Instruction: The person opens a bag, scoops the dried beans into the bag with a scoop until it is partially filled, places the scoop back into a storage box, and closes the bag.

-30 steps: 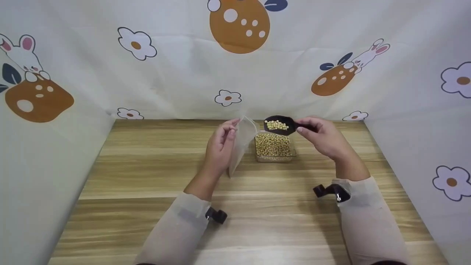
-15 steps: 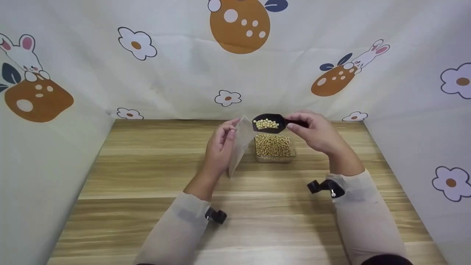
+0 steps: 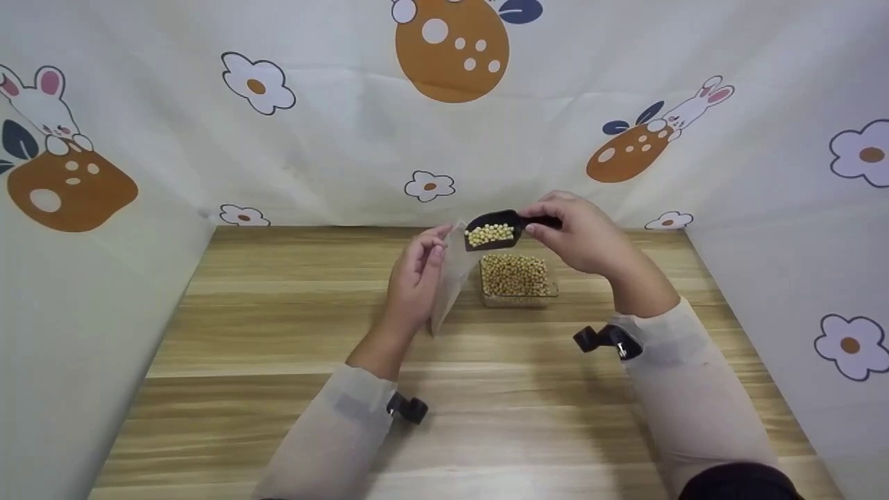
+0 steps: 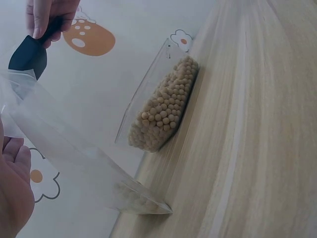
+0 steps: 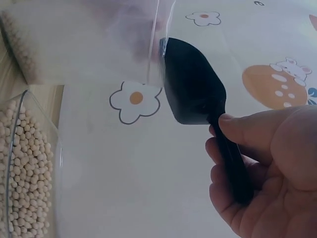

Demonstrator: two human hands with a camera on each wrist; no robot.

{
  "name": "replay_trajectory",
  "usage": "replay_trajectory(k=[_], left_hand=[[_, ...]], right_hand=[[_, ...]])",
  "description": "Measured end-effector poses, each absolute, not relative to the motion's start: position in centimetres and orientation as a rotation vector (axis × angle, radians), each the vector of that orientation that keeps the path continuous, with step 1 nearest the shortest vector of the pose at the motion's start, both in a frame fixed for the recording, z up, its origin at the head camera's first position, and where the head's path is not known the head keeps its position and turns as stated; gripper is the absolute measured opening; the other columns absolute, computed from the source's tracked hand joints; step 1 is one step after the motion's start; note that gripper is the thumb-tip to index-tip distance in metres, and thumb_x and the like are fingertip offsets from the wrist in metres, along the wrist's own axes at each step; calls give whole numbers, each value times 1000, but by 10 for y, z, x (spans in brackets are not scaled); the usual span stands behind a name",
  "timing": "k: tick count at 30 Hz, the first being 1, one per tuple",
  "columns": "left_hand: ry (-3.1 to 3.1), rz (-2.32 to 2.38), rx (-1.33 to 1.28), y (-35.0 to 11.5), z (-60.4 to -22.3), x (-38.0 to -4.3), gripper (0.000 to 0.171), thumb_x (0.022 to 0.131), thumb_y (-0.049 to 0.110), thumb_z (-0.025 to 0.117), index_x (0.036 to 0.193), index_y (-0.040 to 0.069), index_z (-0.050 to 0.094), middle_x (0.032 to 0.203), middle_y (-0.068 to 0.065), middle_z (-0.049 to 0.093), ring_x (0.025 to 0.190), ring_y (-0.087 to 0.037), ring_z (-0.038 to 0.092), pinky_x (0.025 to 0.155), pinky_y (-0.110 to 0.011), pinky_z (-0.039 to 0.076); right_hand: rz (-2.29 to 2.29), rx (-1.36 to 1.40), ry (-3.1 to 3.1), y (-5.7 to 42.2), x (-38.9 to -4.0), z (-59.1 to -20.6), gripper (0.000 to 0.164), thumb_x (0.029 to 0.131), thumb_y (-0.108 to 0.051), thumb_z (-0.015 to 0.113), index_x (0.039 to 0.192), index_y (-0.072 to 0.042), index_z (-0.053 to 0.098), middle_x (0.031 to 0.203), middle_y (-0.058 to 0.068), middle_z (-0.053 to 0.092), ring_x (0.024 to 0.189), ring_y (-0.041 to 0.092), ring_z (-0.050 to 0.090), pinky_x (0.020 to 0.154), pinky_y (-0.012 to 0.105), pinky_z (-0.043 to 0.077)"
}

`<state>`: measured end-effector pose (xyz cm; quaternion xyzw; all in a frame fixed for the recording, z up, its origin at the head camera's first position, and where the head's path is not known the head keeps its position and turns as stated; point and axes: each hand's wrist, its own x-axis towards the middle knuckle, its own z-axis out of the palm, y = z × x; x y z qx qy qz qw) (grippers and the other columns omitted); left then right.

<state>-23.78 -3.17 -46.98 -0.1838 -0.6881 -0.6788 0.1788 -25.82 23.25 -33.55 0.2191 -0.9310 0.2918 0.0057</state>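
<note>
Left hand [image 3: 417, 274] grips translucent plastic bag [image 3: 455, 271] near its mouth, fingers bent. Right hand [image 3: 583, 236] grips black scoop [image 5: 193, 87] by the handle, thumb on top. Scoop carries 1 small heap of soybeans [image 3: 490, 235], its tip at the bag mouth; inside or only against the edge, cannot tell. Bag hangs tilted, some beans in its bottom corner. Clear rectangular box [image 3: 517, 302], filled with soybeans, sits below scoop on wood-grain table [image 3: 278, 312]. Printed curtain [image 3: 333, 132] behind.

Free room over tabletop [image 3: 500, 375] between forearms [image 3: 326, 430]; beyond, bean container [image 3: 521, 301] as obstacle.
</note>
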Motion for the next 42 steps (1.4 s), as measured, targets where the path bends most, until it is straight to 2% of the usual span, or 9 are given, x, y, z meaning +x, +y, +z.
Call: replay_trajectory(k=[8,31,38,42], left_hand=[[-1978,-1913,-498,-32,-470,-236,15,113,14,51,114,3,61,151,-10,65,145,-24,59,125,-36,46],[-1915,-1918,-547,-32,-470,-238,15,112,9,52,112,-2,61,148,-15,67,142,-28,61,123,-34,48],[-1915,-1910,-560,-33,-471,-239,15,112,8,50,113,-2,60,148,-16,66,143,-26,60,123,-33,47],[-1914,-1919,-552,-32,-470,-239,15,112,9,51,113,-3,60,148,-16,66,143,-26,61,124,-35,47]], right_hand=[[779,756,-2890,225,-256,-326,29,104,-14,70,131,-6,75,124,13,72,117,31,64,105,50,52],[744,721,-2913,228,-255,-328,29,103,-14,72,131,-7,75,126,13,72,121,33,63,107,51,53],[702,737,-2932,233,-253,-328,33,106,-15,67,137,-6,72,128,16,71,120,34,64,108,53,52],[751,701,-2918,240,-254,-330,31,106,-16,67,135,-6,73,127,15,71,119,33,64,107,52,52]])
